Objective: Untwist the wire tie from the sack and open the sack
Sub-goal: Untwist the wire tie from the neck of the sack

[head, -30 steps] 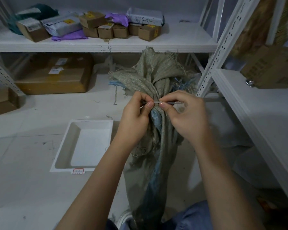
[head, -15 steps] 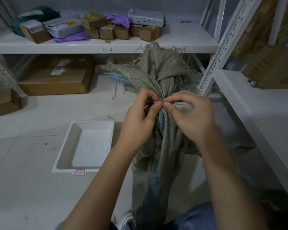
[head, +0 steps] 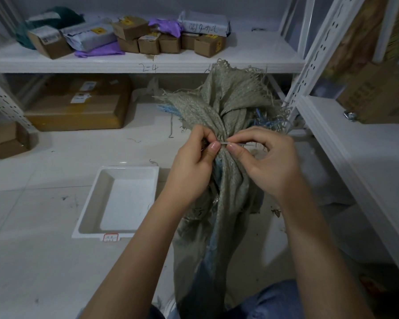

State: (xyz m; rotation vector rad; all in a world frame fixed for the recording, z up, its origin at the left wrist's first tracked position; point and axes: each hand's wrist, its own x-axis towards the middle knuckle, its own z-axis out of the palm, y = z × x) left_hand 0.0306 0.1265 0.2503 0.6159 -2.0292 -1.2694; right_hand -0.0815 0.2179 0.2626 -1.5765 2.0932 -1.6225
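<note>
Mid-untwist: left hand (head: 194, 166) and right hand (head: 266, 161) pinched tie (head: 236, 143) at sack (head: 226, 116) neck. Next, probably more unwinding before opening.

A white tray (head: 115, 199) lies on the pale floor (head: 32, 261) at centre left, a red-edged label on its near rim. Above it, a white shelf (head: 148, 63) marked "2-4" carries small cardboard boxes (head: 148, 42), purple bags (head: 97, 50) and grey parcels. Beneath the shelf sits a large flat carton (head: 78, 107). Another carton (head: 378, 93) rests on the shelving at right.
</note>
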